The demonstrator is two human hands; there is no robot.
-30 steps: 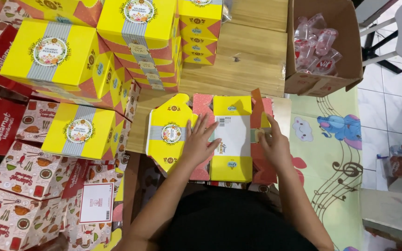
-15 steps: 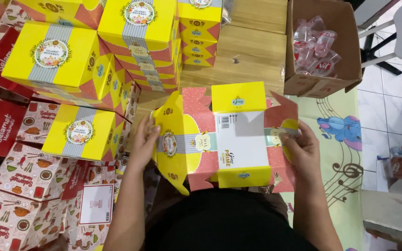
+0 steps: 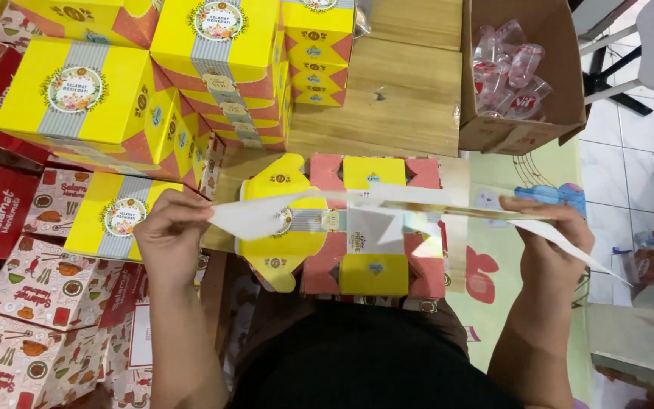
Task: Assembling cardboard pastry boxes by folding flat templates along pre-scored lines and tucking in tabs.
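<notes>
I hold one flat, unfolded box blank [image 3: 266, 214] edge-on in front of me, its white inner side showing. My left hand [image 3: 169, 231] pinches its left end. My right hand [image 3: 550, 235] grips its right end, where a white flap hangs down to the right. Under it a stack of flat yellow and pink box blanks [image 3: 342, 227] lies on the wooden table [image 3: 387, 98].
Folded yellow boxes [image 3: 77, 91] are piled at the left and far side. Red and patterned flat cartons [image 3: 32, 303] lie lower left. A brown cardboard box [image 3: 546, 121] of plastic cups stands far right. A colourful mat [image 3: 509, 303] covers the table's right part.
A second ago both hands pressed on the flat stack. They took one blank, lifted it, and it has now tipped from facing me to edge-on, with my hands spread wider apart.
</notes>
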